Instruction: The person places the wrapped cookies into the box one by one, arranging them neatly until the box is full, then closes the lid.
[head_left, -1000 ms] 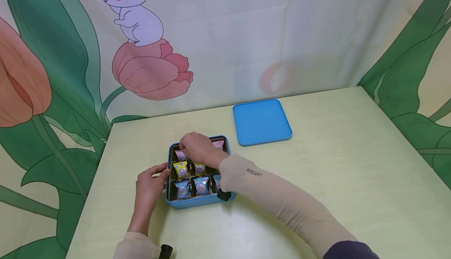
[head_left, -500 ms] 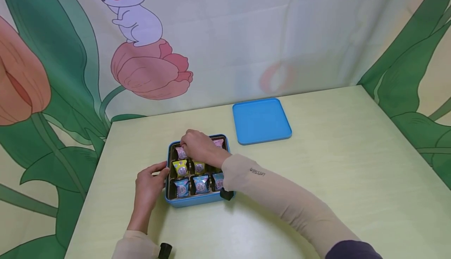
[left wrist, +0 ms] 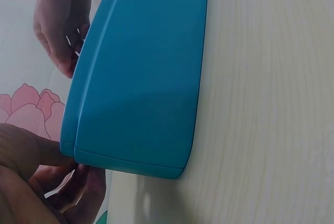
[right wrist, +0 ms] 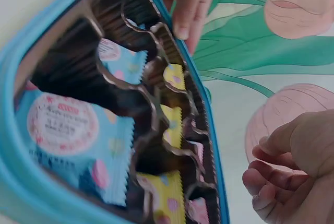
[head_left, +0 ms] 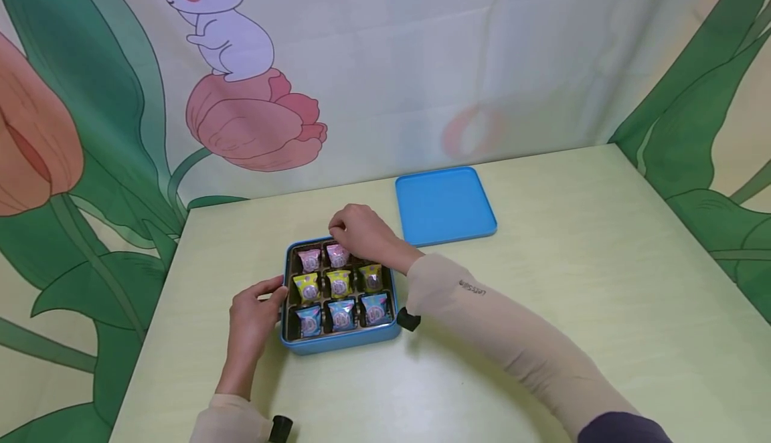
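On the table stands a blue box (head_left: 340, 345) with a dark divided insert, and each visible compartment holds a small wrapped candy. Pink-wrapped candies (head_left: 309, 260) lie in the back row, yellow ones (head_left: 339, 284) in the middle and blue ones (head_left: 342, 316) in front. My left hand (head_left: 253, 319) rests its thumb and fingers against the box's left wall. Above the back right of the box is my right hand (head_left: 361, 232), hiding that corner. In the right wrist view, the right hand's (right wrist: 295, 169) fingers are loosely bent and nothing shows between them.
A flat blue lid (head_left: 446, 205) lies on the pale table (head_left: 542, 282), behind and right of the box. A printed curtain (head_left: 385, 61) with flowers and a white animal hangs along the table's back edge.
My right hand has moved right and back from over the back row's left part, uncovering the middle pink candy and the right-hand yellow one. My left hand stays at the box.
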Demonstrator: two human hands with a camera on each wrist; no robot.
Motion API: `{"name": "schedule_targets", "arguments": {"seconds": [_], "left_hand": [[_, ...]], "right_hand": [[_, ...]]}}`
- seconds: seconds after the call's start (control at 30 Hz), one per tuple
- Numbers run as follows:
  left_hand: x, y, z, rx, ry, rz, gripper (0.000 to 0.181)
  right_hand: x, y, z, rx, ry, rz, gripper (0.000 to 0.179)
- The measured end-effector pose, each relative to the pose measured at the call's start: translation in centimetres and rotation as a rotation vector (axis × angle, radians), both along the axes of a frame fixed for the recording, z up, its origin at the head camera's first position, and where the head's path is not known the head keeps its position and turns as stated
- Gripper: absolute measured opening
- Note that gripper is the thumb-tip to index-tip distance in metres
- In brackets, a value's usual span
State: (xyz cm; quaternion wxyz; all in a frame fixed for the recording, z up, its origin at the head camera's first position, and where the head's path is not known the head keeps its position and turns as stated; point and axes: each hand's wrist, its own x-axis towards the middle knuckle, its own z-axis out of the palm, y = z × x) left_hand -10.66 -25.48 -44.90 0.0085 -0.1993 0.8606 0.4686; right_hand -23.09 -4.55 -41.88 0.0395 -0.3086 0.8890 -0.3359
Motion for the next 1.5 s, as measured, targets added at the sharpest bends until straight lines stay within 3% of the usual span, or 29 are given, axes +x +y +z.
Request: {"name": "schedule_targets", "arguments": {"seconds": [0.3,1.0,1.5], "left_hand": [[0.2,-0.3,-0.4,-0.002,0.017,-0.010,0.036],[0.3,-0.4,-0.9,0.028,0.019,-0.021,0.037],[0.1,0.0,0.2,-0.051,-0.004,-0.072,0.038]], "right_hand": [[0.3,2.8,0.1,-0.055,-0.012,-0.100,0.022],[0.9,10.1,-1.1,-0.102,-0.089,-0.246,0.024],[1.1,17.6,-1.4,-0.140,-0.070,-0.410,0.026]]}}
